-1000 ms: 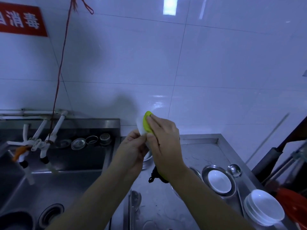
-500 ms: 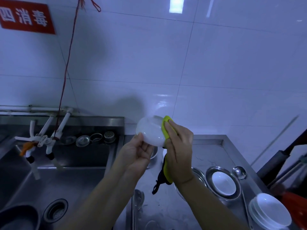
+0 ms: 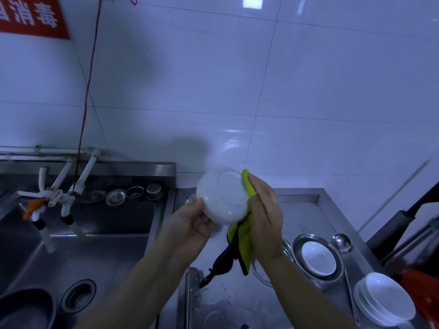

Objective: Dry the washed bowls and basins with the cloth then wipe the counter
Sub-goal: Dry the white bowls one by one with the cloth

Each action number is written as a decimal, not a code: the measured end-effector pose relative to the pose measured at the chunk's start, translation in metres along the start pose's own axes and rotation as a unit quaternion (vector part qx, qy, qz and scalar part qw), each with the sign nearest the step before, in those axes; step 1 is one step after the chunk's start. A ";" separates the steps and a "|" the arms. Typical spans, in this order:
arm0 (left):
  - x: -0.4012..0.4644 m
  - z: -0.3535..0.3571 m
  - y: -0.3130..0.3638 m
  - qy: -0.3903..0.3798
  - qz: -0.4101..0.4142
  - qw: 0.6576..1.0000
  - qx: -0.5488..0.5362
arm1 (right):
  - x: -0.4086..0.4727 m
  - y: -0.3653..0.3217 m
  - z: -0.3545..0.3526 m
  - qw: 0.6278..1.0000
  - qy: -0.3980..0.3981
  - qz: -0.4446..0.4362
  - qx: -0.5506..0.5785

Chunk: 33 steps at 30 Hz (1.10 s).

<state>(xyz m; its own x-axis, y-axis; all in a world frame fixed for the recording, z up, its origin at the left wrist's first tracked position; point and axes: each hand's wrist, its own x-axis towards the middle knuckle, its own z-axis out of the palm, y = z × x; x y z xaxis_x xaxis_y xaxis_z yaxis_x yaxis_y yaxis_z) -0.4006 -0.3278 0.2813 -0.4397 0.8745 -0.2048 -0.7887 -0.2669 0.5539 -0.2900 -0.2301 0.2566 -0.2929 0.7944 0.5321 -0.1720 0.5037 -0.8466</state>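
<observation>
Facing the camera base-first, a white bowl (image 3: 223, 194) is held in the air above the counter's (image 3: 301, 217) back left corner, near the wall. Left hand (image 3: 192, 224): curled round the bowl's lower left rim. Right hand (image 3: 264, 216): fingers fairly straight, pressing a yellow-green cloth (image 3: 244, 236) against the bowl's right side; the cloth's dark-edged tail hangs below. Counter: stainless steel, wet and streaked. On it, right of the hands: a steel basin (image 3: 332, 276) with a white dish (image 3: 318, 258) inside, a ladle (image 3: 341, 242) just beside it, a stack of white bowls (image 3: 386, 302) at the near right. Left: a steel sink (image 3: 99, 255) with drain (image 3: 78, 295), taps (image 3: 64, 195) and strainers (image 3: 131, 193) on the back ledge. Behind: white tiled wall (image 3: 237, 79), red sign (image 3: 31, 17), red cord (image 3: 89, 84).
</observation>
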 end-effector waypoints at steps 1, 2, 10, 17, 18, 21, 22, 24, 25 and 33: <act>0.000 -0.002 0.001 -0.018 0.007 0.999 0.042 | 0.004 0.001 -0.003 0.999 -0.001 0.030 0.033; -0.001 -0.004 0.002 -0.036 0.014 0.996 0.084 | 0.009 0.001 -0.006 0.998 -0.008 0.048 0.048; 0.003 -0.007 -0.007 -0.067 0.086 0.918 0.381 | 0.033 -0.005 -0.006 0.978 -0.137 -0.073 -0.136; 0.015 -0.020 -0.035 -0.037 0.108 0.850 0.514 | 0.012 0.020 -0.014 0.925 -0.175 -0.208 -0.265; 0.018 -0.023 -0.040 -0.040 0.099 0.840 0.533 | 0.010 0.028 -0.020 0.944 -0.168 -0.160 -0.234; 0.027 -0.032 -0.054 -0.069 0.059 0.824 0.560 | 0.006 0.055 -0.045 0.980 -0.119 0.050 -0.151; 0.032 -0.036 -0.059 -0.080 0.045 0.815 0.572 | 0.005 0.065 -0.056 0.978 -0.110 0.112 -0.135; 0.046 -0.044 -0.069 -0.095 0.021 0.795 0.599 | 0.002 0.083 -0.076 0.969 -0.088 0.194 -0.121; 0.055 -0.048 -0.074 -0.093 0.014 0.790 0.606 | 0.002 0.090 -0.085 0.965 -0.062 0.230 -0.105; 0.178 -0.065 -0.126 -0.003 0.111 0.615 0.781 | 0.010 0.119 -0.137 0.930 0.069 0.359 -0.041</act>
<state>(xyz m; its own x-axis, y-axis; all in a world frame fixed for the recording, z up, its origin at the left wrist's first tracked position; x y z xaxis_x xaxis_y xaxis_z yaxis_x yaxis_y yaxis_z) -0.4080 -0.1648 0.1226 -0.4564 0.8897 0.0161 0.6672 0.3301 0.6677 -0.1842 -0.1158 0.1628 -0.1801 0.9690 -0.1692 0.0952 -0.1540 -0.9835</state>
